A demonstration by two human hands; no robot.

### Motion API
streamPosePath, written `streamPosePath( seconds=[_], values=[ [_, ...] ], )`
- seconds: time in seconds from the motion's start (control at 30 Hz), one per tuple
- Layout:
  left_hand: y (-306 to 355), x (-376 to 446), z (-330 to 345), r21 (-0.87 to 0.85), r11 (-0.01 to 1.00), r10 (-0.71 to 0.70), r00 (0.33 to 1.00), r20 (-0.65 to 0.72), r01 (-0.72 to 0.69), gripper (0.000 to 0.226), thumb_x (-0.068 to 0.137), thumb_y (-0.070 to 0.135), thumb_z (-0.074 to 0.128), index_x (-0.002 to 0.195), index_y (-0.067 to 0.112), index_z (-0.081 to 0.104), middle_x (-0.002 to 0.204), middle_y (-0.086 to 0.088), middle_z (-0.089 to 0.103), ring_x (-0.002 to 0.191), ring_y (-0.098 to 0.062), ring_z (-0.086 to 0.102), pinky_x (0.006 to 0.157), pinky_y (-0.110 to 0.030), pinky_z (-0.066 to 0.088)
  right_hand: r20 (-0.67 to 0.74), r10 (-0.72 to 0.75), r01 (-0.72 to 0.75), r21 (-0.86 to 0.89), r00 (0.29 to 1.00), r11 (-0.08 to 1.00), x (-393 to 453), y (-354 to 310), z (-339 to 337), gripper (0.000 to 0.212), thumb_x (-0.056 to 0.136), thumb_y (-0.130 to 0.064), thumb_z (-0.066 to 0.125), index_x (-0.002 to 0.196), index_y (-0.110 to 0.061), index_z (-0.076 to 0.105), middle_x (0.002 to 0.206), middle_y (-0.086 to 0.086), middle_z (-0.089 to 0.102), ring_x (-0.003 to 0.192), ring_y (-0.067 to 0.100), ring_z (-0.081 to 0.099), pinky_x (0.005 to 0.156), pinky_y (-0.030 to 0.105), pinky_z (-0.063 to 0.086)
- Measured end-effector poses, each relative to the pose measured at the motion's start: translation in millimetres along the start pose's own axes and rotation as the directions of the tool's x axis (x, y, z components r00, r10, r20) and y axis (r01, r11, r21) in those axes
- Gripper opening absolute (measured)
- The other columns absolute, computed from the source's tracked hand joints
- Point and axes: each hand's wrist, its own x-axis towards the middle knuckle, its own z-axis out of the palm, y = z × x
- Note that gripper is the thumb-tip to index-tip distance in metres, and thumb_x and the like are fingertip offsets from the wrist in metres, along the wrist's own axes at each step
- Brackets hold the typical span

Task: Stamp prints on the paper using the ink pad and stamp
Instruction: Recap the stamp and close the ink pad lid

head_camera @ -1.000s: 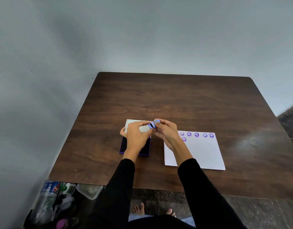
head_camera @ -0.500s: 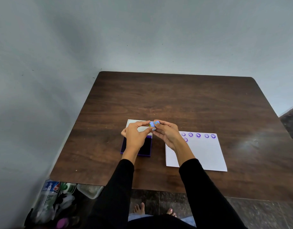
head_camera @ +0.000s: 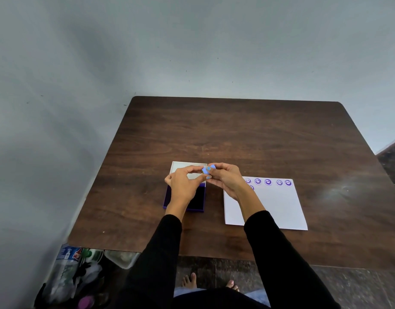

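A small light-blue stamp (head_camera: 207, 170) is pinched between the fingertips of both hands, held above the table. My left hand (head_camera: 183, 186) hovers over the open purple ink pad (head_camera: 197, 200), whose white lid (head_camera: 181, 167) stands open behind it. My right hand (head_camera: 226, 178) sits between the pad and the white paper (head_camera: 274, 206). The paper lies to the right and carries several purple smiley prints (head_camera: 268, 181) along its top edge, with one more below them partly hidden by my right wrist.
The dark wooden table (head_camera: 236, 134) stands against a grey wall on the left. Below its near-left corner lie plastic bottles and clutter (head_camera: 71, 275) on the floor. My bare feet (head_camera: 190, 281) show under the table edge.
Both hands stay together over the pad. The stamp has been turned a little between the fingertips; the view has shifted slightly.
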Motion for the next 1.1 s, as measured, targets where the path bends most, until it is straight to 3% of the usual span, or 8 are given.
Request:
streamPosePath(
  seconds=[0.1,0.2,0.3,0.5,0.67,0.87,1.0,1.1],
  values=[
    [-1,4,-2,0.047,0.999,0.007,0.997,0.082,-0.01,0.029,0.074,0.031,0.079,0.102,0.029,0.073,0.107,0.008,0.072,0.111,-0.014,0.053,0.095,-0.027,0.028,-0.109,-0.141,0.093,-0.36,0.984,0.928,4,-4,-3,0.014,0.077,-0.001,0.072,0.091,-0.003,0.069,0.091,0.015,0.069,0.085,0.022,0.067,0.074,0.029,0.057],
    [-3,10,-10,0.019,1.0,0.003,0.995,0.099,-0.005,0.033,0.073,0.016,0.08,0.105,0.016,0.073,0.109,0.001,0.072,0.098,-0.014,0.063,0.095,-0.029,0.046,-0.056,-0.215,0.1,-0.752,0.975,0.652,5,-9,-9,0.016,0.071,-0.003,0.071,0.086,-0.009,0.074,0.077,0.009,0.066,0.075,0.018,0.059,0.058,0.019,0.046],
    [-7,15,-18,0.022,1.0,0.014,1.0,0.023,-0.014,0.028,0.08,0.016,0.074,0.107,0.011,0.072,0.105,-0.004,0.073,0.095,-0.017,0.066,0.09,-0.029,0.049,-0.014,-0.133,0.054,-0.868,0.991,0.493,5,-9,-12,0.019,0.069,0.0,0.068,0.084,-0.01,0.075,0.088,0.012,0.073,0.084,0.022,0.064,0.067,0.023,0.048],
    [-10,19,-22,0.01,0.999,-0.045,0.998,-0.042,0.045,0.03,0.087,0.025,0.068,0.113,0.009,0.069,0.11,-0.009,0.07,0.101,-0.019,0.064,0.092,-0.034,0.051,0.004,-0.084,0.032,-0.939,0.996,0.341,8,-4,-7,0.026,0.061,0.001,0.073,0.084,-0.011,0.075,0.096,0.015,0.073,0.089,0.03,0.068,0.081,0.038,0.058],
    [-15,25,-25,0.014,0.997,-0.078,0.996,-0.034,0.079,0.03,0.087,0.028,0.067,0.113,0.012,0.068,0.111,-0.007,0.07,0.1,-0.017,0.064,0.092,-0.034,0.052,-0.024,-0.034,-0.011,-0.941,0.999,0.337,10,-7,-2,0.032,0.062,0.002,0.077,0.091,-0.01,0.073,0.103,0.016,0.071,0.094,0.031,0.066,0.087,0.041,0.056],
    [-21,37,-37,-0.019,0.993,-0.119,0.984,-0.132,0.117,0.027,0.087,0.025,0.066,0.11,0.011,0.069,0.105,-0.007,0.072,0.096,-0.019,0.066,0.089,-0.032,0.051,0.008,0.092,-0.03,-0.914,0.996,0.405,15,-32,-6,0.06,0.062,-0.003,0.078,0.118,-0.017,0.061,0.118,0.008,0.062,0.099,0.024,0.06,0.078,0.028,0.048],
    [-21,44,-39,-0.019,0.98,-0.201,0.969,-0.147,0.2,0.046,0.091,0.039,0.059,0.124,0.007,0.059,0.117,-0.008,0.067,0.11,-0.024,0.06,0.095,-0.032,0.043,-0.021,-0.03,-0.004,-0.875,0.999,0.484,26,-31,8,0.05,0.078,-0.01,0.068,0.125,-0.014,0.054,0.128,0.014,0.057,0.109,0.027,0.057,0.09,0.029,0.046],
    [-23,47,-37,-0.016,0.97,-0.242,0.965,-0.104,0.241,0.058,0.094,0.049,0.049,0.129,0.004,0.054,0.126,-0.012,0.061,0.119,-0.028,0.055,0.1,-0.036,0.04,-0.052,-0.106,-0.006,-0.918,0.993,0.397,32,-17,26,0.042,0.09,-0.02,0.052,0.129,-0.007,0.044,0.131,0.022,0.054,0.12,0.039,0.051,0.096,0.04,0.043]
  ],
)
